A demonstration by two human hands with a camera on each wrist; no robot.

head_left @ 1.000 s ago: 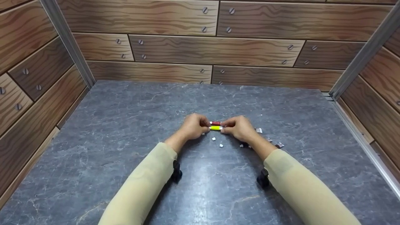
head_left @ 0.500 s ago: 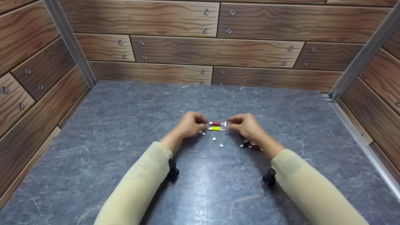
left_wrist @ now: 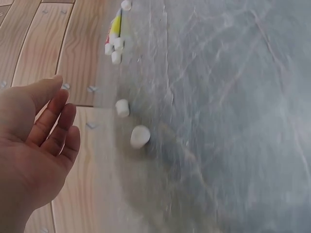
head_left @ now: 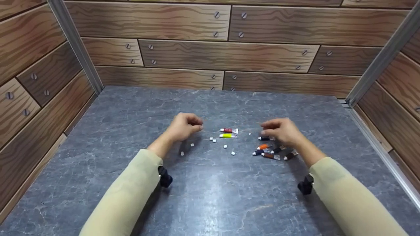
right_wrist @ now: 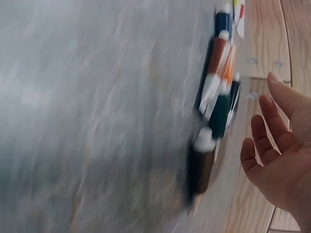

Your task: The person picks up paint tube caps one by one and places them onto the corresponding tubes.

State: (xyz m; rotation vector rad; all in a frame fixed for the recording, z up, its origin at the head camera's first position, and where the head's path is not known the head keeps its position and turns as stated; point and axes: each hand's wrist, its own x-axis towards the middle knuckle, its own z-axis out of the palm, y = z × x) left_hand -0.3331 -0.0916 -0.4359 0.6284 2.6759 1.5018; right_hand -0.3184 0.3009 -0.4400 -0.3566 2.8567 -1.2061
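Head view high, forward and down; wrist views low and close, tabletop (head_left: 144,108) common to all.

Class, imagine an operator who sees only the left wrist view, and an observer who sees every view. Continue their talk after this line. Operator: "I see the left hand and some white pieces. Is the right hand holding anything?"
Observer: No, the right hand holds nothing.
Operator: Are there any tubes besides the yellow tube and the red tube?
Observer: Yes, an orange tube lies among darker tubes, to the right of that pair in the head view.
Operator: Which way does the yellow one's tail end point?
Observer: Its silvery tail end points right in the head view.
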